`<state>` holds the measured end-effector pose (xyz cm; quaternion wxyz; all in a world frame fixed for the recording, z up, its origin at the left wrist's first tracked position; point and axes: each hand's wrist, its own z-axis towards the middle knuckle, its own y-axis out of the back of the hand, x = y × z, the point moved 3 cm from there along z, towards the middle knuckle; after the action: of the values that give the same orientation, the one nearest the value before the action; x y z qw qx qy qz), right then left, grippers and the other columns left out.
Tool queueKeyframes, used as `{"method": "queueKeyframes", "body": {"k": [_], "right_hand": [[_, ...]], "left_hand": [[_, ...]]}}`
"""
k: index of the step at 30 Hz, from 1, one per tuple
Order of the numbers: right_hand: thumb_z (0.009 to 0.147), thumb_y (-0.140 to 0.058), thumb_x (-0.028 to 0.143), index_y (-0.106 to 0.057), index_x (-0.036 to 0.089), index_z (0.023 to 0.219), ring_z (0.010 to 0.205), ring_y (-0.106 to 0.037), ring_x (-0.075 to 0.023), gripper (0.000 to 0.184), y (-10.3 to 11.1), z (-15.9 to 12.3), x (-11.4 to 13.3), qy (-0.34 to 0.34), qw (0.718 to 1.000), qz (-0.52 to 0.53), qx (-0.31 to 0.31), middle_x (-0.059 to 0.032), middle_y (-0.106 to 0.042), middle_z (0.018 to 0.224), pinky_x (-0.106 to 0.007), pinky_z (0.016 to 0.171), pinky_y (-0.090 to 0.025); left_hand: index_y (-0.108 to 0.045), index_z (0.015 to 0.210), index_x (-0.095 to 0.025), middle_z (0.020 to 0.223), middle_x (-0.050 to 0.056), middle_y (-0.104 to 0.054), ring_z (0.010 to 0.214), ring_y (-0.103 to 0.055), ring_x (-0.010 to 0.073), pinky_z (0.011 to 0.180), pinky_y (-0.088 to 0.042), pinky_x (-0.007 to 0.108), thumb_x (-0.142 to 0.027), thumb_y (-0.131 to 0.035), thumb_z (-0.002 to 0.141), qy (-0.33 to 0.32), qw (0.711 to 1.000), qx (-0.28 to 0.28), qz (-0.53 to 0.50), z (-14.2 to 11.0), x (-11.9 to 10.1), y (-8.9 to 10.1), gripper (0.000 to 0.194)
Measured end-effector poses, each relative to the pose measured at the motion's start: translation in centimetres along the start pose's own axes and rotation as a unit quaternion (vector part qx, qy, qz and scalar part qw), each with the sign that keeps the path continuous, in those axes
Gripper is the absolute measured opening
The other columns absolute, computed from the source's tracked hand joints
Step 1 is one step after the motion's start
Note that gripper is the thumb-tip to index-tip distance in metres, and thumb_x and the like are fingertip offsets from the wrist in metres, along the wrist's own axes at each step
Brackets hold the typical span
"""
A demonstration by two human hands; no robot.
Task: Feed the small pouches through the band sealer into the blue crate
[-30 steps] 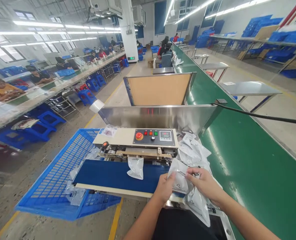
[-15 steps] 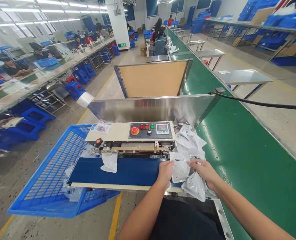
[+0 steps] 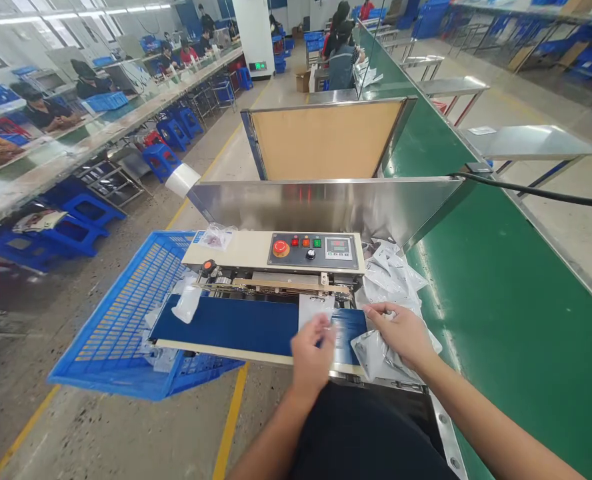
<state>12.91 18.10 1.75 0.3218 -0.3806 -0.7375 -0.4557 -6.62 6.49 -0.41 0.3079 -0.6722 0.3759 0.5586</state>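
A white plastic bag [image 3: 316, 307] stands with its top edge at the sealing slot of a band sealer [image 3: 226, 252], over the blue conveyor belt [image 3: 246, 327]. My left hand [image 3: 312, 357] is in front of this bag, fingers curled but blurred, so its hold is unclear. At the belt's right end, my right hand [image 3: 401, 337] is closed, with a filled white bag [image 3: 369, 352] hanging under its fingers. Another filled bag [image 3: 188, 301] lies at the belt's left end. A pile of white bags [image 3: 393, 273] lies beyond my right hand.
Below the belt's left end sits a blue plastic basket [image 3: 111, 320] with bags inside. A steel panel [image 3: 326, 203] rises behind the sealer. The green conveyor [image 3: 506, 293] runs along the right, with a black cable [image 3: 541, 193] over it. People sit at benches farther away.
The bag between my hands went to the sealer's slot, and my left hand moved left with it. The earlier bag travelled left along the belt. My right hand stayed near the pile.
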Motion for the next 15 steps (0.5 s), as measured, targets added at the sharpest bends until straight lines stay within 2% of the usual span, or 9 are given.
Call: {"method": "queueKeyframes", "body": {"k": [2,3,6,8,10,12,15], "right_hand": [[0.080,-0.081,0.067,-0.083,0.019,0.093,0.063,-0.065,-0.0207,0.050,0.0,-0.4,0.9,-0.012,0.999,0.031,0.001,-0.0058,-0.078,0.077,-0.032,0.058,-0.048],[0.078,-0.082,0.068,-0.084,0.018,0.097,0.066,-0.066,-0.0209,0.053,0.2,-0.4,1.3,-0.007,0.998,0.057,0.007,-0.0077,-0.080,0.085,-0.031,0.058,-0.049],[0.077,-0.083,0.072,-0.084,0.017,0.117,0.078,-0.069,-0.0218,0.067,1.8,-0.1,1.6,0.013,0.991,0.129,0.028,-0.0122,-0.081,0.104,-0.030,0.058,-0.050],[0.077,-0.084,0.071,-0.082,0.017,0.125,0.076,-0.067,-0.0203,0.072,3.0,-0.2,1.0,0.025,0.989,0.131,0.058,-0.0120,-0.080,0.105,-0.029,0.056,-0.049],[0.075,-0.087,0.069,-0.084,0.017,0.118,0.069,-0.063,-0.0173,0.067,3.6,-0.8,0.2,0.035,0.989,0.103,0.095,-0.0093,-0.079,0.096,-0.028,0.056,-0.049],[0.075,-0.087,0.069,-0.085,0.017,0.100,0.061,-0.058,-0.0145,0.057,3.5,-1.5,-0.5,0.045,0.989,0.090,0.110,-0.0056,-0.075,0.084,-0.028,0.055,-0.048],[0.078,-0.084,0.072,-0.078,0.019,0.084,0.056,-0.051,-0.0133,0.054,2.7,-2.2,-1.4,0.042,0.989,0.111,0.090,-0.0006,-0.065,0.068,-0.027,0.054,-0.042]], "left_hand": [[-0.083,0.127,-0.021,0.126,0.017,-0.081,0.119,-0.074,0.0394,0.105,-0.060,0.048,-0.040,-0.098,0.072,-0.020,0.990,0.136,0.030,-1.1,-0.7,-2.6,0.060],[-0.082,0.129,-0.022,0.126,0.016,-0.081,0.119,-0.073,0.0396,0.106,-0.058,0.048,-0.039,-0.097,0.073,-0.028,0.982,0.183,0.039,-1.3,-0.9,-3.6,0.061],[-0.080,0.133,-0.020,0.114,0.013,-0.083,0.109,-0.075,0.0349,0.102,-0.058,0.045,-0.047,-0.083,0.089,0.000,0.970,0.245,-0.008,-0.2,-0.7,-5.1,0.051],[-0.080,0.131,-0.016,0.104,0.012,-0.083,0.099,-0.075,0.0313,0.095,-0.059,0.041,-0.058,-0.073,0.096,0.046,0.963,0.258,-0.066,0.7,0.0,-5.2,0.055],[-0.083,0.120,-0.013,0.092,0.011,-0.081,0.089,-0.074,0.0290,0.088,-0.059,0.039,-0.068,-0.066,0.097,0.065,0.961,0.259,-0.078,1.1,0.7,-5.3,0.061],[-0.086,0.108,-0.014,0.085,0.010,-0.080,0.087,-0.073,0.0285,0.086,-0.059,0.038,-0.070,-0.061,0.099,0.041,0.969,0.238,-0.041,1.0,1.0,-5.8,0.062],[-0.088,0.107,-0.017,0.097,0.011,-0.083,0.096,-0.074,0.0298,0.093,-0.058,0.038,-0.059,-0.059,0.104,-0.032,0.983,0.178,0.019,0.6,1.1,-6.7,0.051]]}}
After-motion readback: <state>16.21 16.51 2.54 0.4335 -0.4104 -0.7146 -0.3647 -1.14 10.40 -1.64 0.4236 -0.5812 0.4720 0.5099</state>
